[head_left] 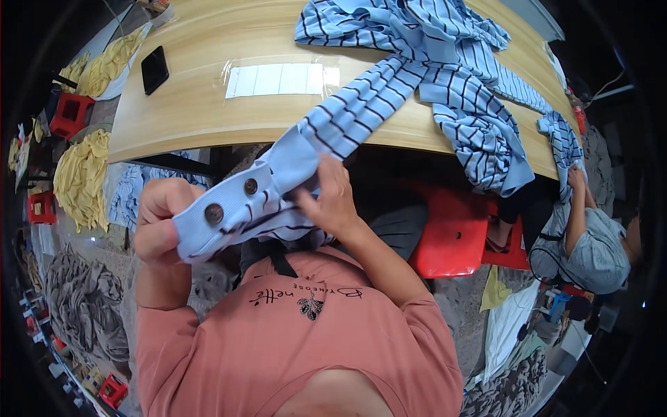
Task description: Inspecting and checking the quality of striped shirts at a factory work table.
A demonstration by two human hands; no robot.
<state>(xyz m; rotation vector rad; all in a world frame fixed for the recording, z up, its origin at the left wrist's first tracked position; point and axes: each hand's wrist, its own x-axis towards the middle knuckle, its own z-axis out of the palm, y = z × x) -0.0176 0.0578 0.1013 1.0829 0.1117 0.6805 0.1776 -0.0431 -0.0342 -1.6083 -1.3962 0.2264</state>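
A light blue knit cardigan (361, 104) with dark stripes stretches from the table toward me, its button band in front of my chest. My left hand (165, 215) is closed on the band's ribbed end, thumb and fingers pinching the edge. Two dark round buttons (214, 213) show on the band beside it. At the band's other end, my right hand (333, 198) lies against the cloth with thumb and fingers apart. Its fingertips are slightly blurred and partly hidden by fabric. More striped knitwear (431, 35) lies heaped at the table's far side.
On the wooden table (194, 118) are a black phone (155, 70) and a taped white paper strip (274, 80). A striped bundle (479, 132) hangs over its edge. A red stool (448, 233) stands at right, near another person (590, 236) holding striped cloth. Yellow garments (82, 181) lie at left.
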